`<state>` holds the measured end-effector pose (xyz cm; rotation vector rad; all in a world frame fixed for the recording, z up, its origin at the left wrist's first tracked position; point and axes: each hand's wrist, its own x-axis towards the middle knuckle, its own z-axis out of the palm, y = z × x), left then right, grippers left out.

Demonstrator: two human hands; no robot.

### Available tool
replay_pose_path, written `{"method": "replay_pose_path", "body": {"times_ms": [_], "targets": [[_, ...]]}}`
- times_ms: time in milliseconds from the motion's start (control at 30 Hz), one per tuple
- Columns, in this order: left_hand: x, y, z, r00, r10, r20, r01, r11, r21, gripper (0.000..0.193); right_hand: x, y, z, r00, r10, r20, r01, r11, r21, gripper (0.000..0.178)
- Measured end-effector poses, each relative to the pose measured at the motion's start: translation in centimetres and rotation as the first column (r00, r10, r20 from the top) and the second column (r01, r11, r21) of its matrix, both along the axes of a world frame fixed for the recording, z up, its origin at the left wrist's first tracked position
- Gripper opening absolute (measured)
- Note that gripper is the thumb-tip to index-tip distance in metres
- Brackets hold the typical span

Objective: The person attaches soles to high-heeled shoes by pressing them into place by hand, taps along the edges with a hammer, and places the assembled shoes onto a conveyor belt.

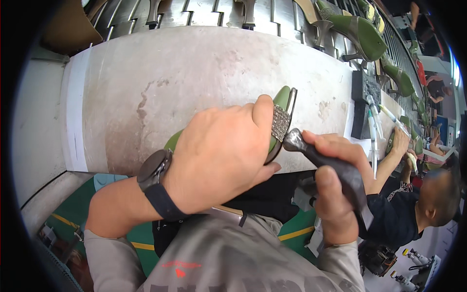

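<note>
My left hand (221,151) grips a green pointed shoe (282,99), toe pointing up and away, with a sparkly rectangular buckle (280,122) on its front. The thumb lies along the shoe beside the buckle. My right hand (335,187) is closed around the dark handle of a small hammer (340,170). The hammer's head sits just below the buckle, against the shoe's edge. A black watch is on my left wrist.
A worn grey worktable (194,82) lies under the hands. Behind it a metal rack (214,14) carries green shoes (357,31) on stands. At the right a co-worker in black (413,209) handles another shoe; tubes (372,121) lie on the bench.
</note>
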<state>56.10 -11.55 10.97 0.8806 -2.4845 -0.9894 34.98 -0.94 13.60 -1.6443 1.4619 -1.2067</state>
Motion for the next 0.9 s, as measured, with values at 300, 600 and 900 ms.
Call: {"method": "replay_pose_path", "body": {"times_ms": [300,600,900], "targets": [[-0.2,-0.2,0.1,0.998,-0.008,0.067,0.004,0.998,0.056,0.093,-2.1,-3.2,0.5,0.987,0.083,0.138,-0.106,0.981,0.165,0.031],[-0.3,-0.4,0.2,0.998,-0.010,0.069,0.006,0.998,0.055,0.096,-2.8,-5.5,1.1,0.989,-0.026,0.147,-0.019,0.956,0.291,0.021],[0.9,-1.5,1.8,0.972,0.221,-0.078,-0.233,0.941,-0.247,0.103,-3.9,-7.7,-5.2,0.844,-0.303,0.443,0.130,0.916,0.380,0.026]]}}
